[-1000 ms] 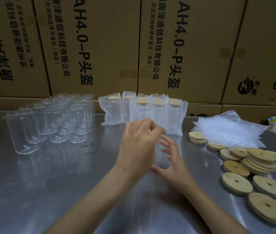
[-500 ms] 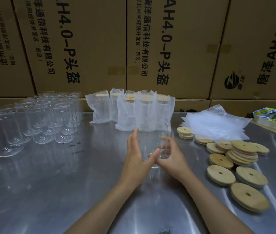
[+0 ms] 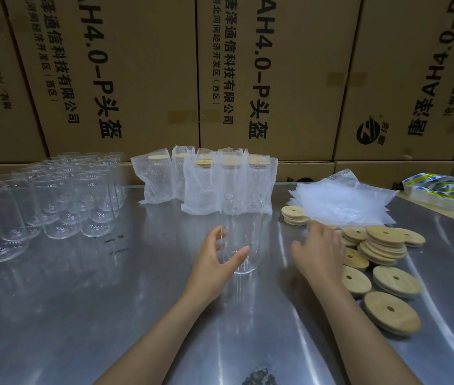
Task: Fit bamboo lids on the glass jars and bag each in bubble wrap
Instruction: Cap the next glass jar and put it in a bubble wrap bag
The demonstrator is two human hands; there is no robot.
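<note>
A clear glass jar [image 3: 243, 220] stands upright and lidless at the middle of the steel table [image 3: 53, 315]. My left hand [image 3: 214, 262] grips its lower part, thumb in front and fingers behind. My right hand [image 3: 318, 252] hovers palm down, fingers relaxed, over the near edge of the bamboo lids [image 3: 384, 245], holding nothing that I can see. Several lids with centre holes lie loose and stacked on the right. Flat bubble wrap bags [image 3: 339, 201] are piled behind them.
Several empty jars [image 3: 53, 201] stand grouped at the left. Several lidded jars in bubble wrap [image 3: 206, 179] stand at the back centre. A small lid stack [image 3: 293, 215] sits beside them. Sticker rolls [image 3: 447, 190] lie at the far right. Cardboard boxes [image 3: 248, 73] wall the back.
My right hand has left the jar and moved right over the bamboo lids. My left hand keeps hold of the jar, which now stands on the table.
</note>
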